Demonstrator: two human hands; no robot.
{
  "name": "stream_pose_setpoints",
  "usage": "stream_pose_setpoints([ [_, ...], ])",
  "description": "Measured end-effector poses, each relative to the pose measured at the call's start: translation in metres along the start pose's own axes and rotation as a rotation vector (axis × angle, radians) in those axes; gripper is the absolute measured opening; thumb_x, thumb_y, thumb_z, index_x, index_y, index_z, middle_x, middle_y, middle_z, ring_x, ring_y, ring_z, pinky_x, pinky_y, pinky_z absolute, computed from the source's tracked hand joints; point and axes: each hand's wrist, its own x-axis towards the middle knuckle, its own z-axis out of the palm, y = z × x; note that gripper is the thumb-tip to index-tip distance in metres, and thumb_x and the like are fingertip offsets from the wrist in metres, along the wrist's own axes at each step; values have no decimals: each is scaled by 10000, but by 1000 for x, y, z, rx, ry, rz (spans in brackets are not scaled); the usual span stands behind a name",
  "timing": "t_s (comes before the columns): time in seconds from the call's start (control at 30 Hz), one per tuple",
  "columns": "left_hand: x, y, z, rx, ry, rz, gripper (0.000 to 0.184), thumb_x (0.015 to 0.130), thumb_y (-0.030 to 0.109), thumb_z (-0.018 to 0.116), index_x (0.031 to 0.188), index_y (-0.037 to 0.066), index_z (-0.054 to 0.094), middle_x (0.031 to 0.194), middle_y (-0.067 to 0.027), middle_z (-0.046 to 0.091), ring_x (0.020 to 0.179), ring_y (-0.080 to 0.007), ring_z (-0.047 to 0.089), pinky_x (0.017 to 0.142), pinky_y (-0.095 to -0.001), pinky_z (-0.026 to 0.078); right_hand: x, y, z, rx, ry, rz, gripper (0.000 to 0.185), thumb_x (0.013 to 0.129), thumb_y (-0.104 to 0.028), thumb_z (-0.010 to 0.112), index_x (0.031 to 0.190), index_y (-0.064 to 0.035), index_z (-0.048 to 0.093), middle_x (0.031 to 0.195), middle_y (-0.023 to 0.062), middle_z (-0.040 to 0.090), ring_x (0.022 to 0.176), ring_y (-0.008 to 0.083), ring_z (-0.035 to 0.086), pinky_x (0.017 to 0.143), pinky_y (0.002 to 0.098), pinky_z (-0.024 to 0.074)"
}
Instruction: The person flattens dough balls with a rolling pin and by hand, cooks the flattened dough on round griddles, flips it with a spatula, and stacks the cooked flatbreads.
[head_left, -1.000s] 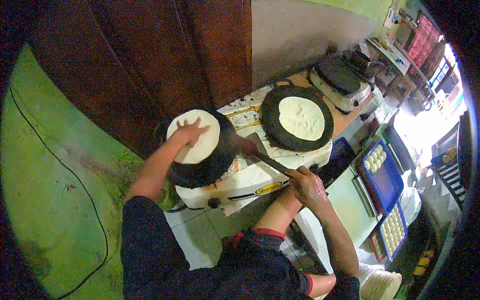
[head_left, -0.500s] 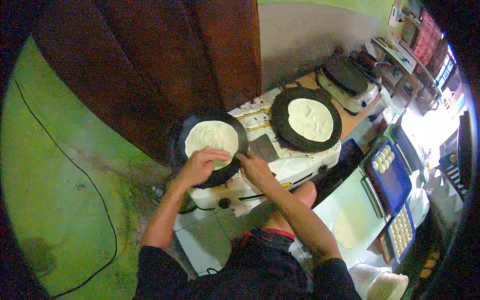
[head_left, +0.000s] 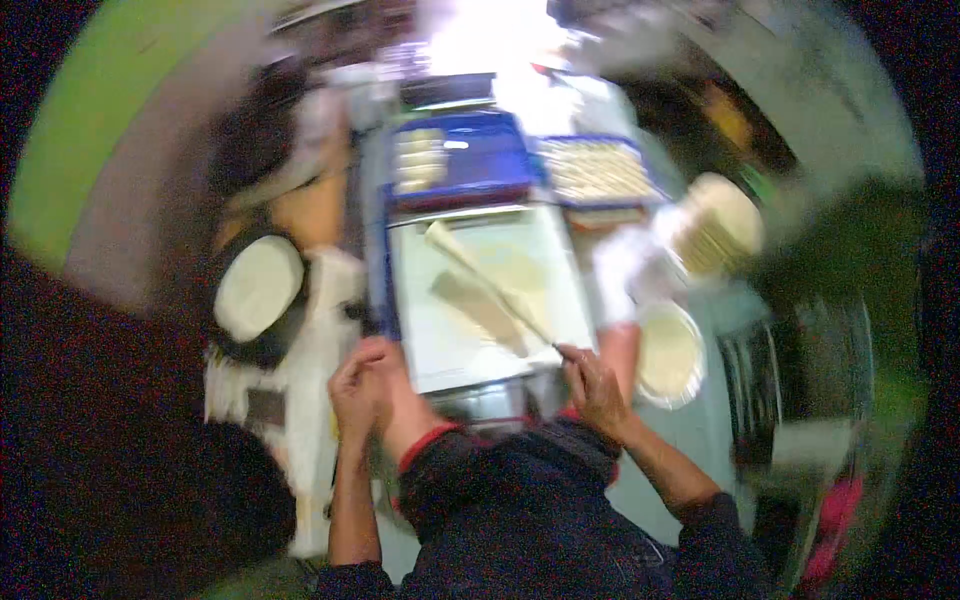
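The view is smeared by motion. My right hand is closed around the near end of a long thin tool, which slants up and left over a white board. A pale flat dough round lies on the board, with the tool's shadow across it. By my left knee, my left hand has its fingers curled together; what they hold, if anything, cannot be made out. Further left, another flat round rests on a dark round griddle.
Behind the board stands a blue tray with dough balls. A second tray holds several rows of balls. At right are stacked flat rounds and a round white container. The stove is at left.
The view has swung right from the stove to the board. Both hands have left the front griddle. My right hand now holds the thin tool; my left hand is beside my knee.
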Motion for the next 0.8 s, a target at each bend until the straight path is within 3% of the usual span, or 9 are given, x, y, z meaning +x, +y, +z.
stream_pose_setpoints([
  [0.07, 18, -14, 46, 112, -181, 51, 194, 989, 19, 525, 1053, -7, 707, 1039, -104, 723, 996, -187, 671, 913, -314, 519, -45, 45, -32, -63, 274, 151, 329, 972, -62, 521, 1296, -61, 575, 1044, 219, 657, 937, 386, 659, 840, 447, 532],
  [0.17, 27, -18, 136, 145, -441, 15, 215, 964, -28, 506, 1067, -15, 695, 1005, -105, 712, 967, -186, 669, 884, -303, 509, -102, 107, -70, -105, 506, 481, 314, 970, -74, 519, 1277, -31, 571, 1097, 233, 654, 997, 412, 642, 868, 466, 517],
  [0.27, 17, -25, 204, 89, -617, -20, 196, 973, -7, 518, 1070, -23, 688, 994, -108, 709, 943, -178, 668, 856, -298, 518, -156, 165, -65, -139, 545, 764, 293, 976, -102, 513, 1251, -25, 579, 1143, 232, 647, 1060, 411, 627, 875, 462, 515],
  [0.37, 11, -34, 248, 138, -753, -7, 182, 982, 23, 533, 1070, -34, 683, 981, -119, 706, 911, -168, 664, 829, -305, 531, -187, 217, -50, -49, 582, 805, 277, 990, -133, 508, 1246, -45, 569, 996, 182, 694, 891, 380, 674, 760, 452, 542],
  [0.4, 17, -37, 247, 129, -800, -5, 182, 982, 25, 536, 1070, -35, 683, 979, -122, 705, 907, -166, 663, 828, -308, 533, -185, 206, -50, -24, 560, 855, 275, 998, -142, 509, 1251, -50, 564, 956, 166, 705, 850, 355, 689, 718, 437, 555],
  [0.5, 11, -50, 248, 193, -839, -23, 202, 995, 57, 529, 1073, -28, 694, 968, -123, 706, 888, -166, 664, 816, -320, 536, -192, 213, -50, 571, 594, 1046, 293, 1016, -178, 524, 1283, -58, 536, 846, 107, 703, 750, 231, 693, 585, 337, 551],
  [0.6, 6, -70, 235, 231, -839, -74, 210, 1000, 74, 530, 1079, -9, 707, 948, -115, 710, 865, -161, 665, 787, -318, 538, -201, 254, -31, 840, 573, 1031, 319, 1018, -201, 555, 1307, -70, 517, 873, 72, 682, 784, 117, 657, 526, 238, 510],
  [0.7, -2, -84, 219, 257, -826, -125, 205, 997, 74, 541, 1089, 15, 714, 924, -103, 714, 866, -155, 664, 778, -307, 533, -202, 288, -4, 763, 636, 1058, 395, 942, -179, 664, 1289, -64, 516, 870, 57, 652, 766, 129, 634, 563, 279, 516],
  [0.8, -1, -77, 206, 311, -820, -126, 206, 998, 65, 537, 1092, 23, 715, 929, -101, 716, 864, -158, 667, 778, -307, 534, -212, 305, 12, 248, 563, 970, 450, 848, -190, 740, 1222, -51, 532, 887, 75, 647, 798, 186, 640, 697, 362, 535],
])
